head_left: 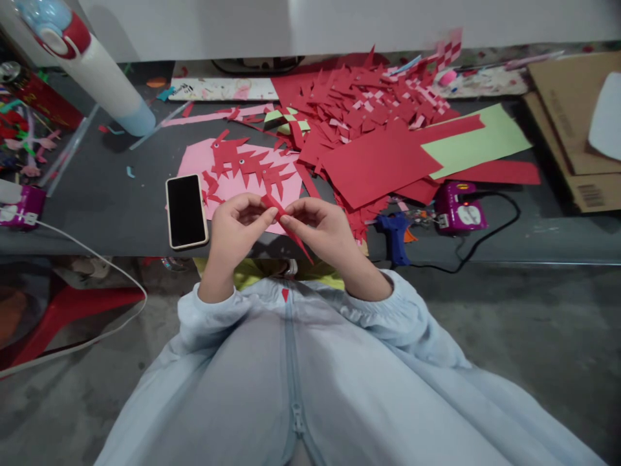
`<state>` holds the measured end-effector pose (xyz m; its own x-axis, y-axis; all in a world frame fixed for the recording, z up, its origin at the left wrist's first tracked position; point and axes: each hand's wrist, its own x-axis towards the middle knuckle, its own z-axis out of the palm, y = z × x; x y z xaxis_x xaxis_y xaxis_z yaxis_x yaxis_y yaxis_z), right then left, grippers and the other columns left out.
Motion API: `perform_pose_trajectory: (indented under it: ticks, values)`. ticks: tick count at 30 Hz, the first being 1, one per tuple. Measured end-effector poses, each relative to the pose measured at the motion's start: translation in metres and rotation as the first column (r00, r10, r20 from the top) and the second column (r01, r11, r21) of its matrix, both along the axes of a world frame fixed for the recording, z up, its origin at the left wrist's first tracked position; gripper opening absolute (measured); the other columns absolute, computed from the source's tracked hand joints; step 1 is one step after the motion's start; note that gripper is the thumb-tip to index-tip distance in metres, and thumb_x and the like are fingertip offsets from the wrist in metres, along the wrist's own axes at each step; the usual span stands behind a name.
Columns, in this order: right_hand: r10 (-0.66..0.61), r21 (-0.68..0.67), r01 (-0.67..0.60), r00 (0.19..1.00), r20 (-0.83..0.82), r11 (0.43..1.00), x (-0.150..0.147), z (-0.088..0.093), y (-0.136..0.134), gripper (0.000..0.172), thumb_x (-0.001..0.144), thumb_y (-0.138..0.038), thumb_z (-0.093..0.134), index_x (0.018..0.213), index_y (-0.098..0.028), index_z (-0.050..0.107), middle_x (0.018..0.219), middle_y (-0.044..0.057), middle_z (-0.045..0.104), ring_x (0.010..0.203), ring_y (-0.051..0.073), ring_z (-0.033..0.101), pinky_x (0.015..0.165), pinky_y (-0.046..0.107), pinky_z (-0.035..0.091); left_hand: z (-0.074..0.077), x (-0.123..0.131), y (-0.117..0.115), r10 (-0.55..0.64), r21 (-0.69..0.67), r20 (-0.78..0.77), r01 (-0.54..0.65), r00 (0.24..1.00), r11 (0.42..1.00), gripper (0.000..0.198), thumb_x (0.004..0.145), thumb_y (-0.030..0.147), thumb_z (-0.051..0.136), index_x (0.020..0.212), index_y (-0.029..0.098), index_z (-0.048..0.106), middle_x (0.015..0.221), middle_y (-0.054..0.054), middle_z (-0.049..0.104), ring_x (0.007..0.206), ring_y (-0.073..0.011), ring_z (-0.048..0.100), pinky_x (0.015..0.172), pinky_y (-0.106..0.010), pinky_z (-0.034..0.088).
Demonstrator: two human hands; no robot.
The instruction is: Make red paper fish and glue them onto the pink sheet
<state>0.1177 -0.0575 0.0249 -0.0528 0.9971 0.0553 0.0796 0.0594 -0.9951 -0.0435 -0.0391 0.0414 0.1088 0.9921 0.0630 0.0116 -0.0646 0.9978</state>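
Between my two hands, near the table's front edge, is a narrow folded strip of red paper point(297, 238) with a pointed lower end. My left hand point(237, 226) pinches its upper part between thumb and fingers. The fingers of my right hand point(324, 230) are closed on it just beside, thumb on top. Behind my hands lies a pink paper sheet point(194, 158). Red paper cutouts with stuck-on eyes point(242, 162) rest on that sheet. A phone point(187, 212) with a dark screen lies left of my left hand.
A heap of red paper pieces point(339, 103) covers the back middle, with red sheets point(378, 165) and a light green sheet point(499, 139) in front. Right of my hands are a blue glue gun point(395, 236) and a purple box point(460, 210). A bottle point(97, 71) stands at left; cardboard point(577, 123) lies at right.
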Motion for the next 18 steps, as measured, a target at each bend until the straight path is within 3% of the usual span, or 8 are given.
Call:
perform_pose_trajectory:
  ticks: [6,11,18]
  values:
    - [-0.018,0.061,0.012,0.996,0.091,0.998,0.007,0.009,0.0,0.018,0.078,-0.037,0.072,0.081,-0.02,0.067,0.077,0.002,0.07,0.066,0.014,0.061,0.064,0.03,0.05,0.001,0.002,-0.007,-0.008,-0.002,-0.034,0.008,0.999,1.0,0.019,0.07,0.028,0.081,0.071,0.017,0.065,0.071,0.0,0.07,0.065,-0.0115,0.067,0.064,-0.022,0.055]
    - [-0.018,0.181,-0.033,0.963,0.271,0.983,0.015,0.026,-0.003,0.008,0.081,-0.027,0.068,0.082,-0.019,0.07,0.076,0.002,0.07,0.065,0.013,0.059,0.061,0.027,0.046,0.007,-0.001,-0.014,-0.058,-0.01,-0.061,0.057,0.996,0.998,0.021,0.076,0.037,0.079,0.074,0.017,0.073,0.073,-0.003,0.075,0.068,-0.0149,0.071,0.066,-0.025,0.058]
    - [-0.177,0.408,-0.041,0.858,0.482,0.912,0.015,0.043,-0.006,0.007,0.086,-0.024,0.066,0.083,-0.021,0.071,0.077,0.003,0.068,0.072,0.016,0.06,0.066,0.029,0.046,0.014,0.003,-0.02,0.009,-0.036,-0.019,-0.01,1.0,0.999,0.03,0.077,0.046,0.078,0.082,0.017,0.078,0.077,-0.005,0.079,0.072,-0.0174,0.076,0.07,-0.026,0.062]
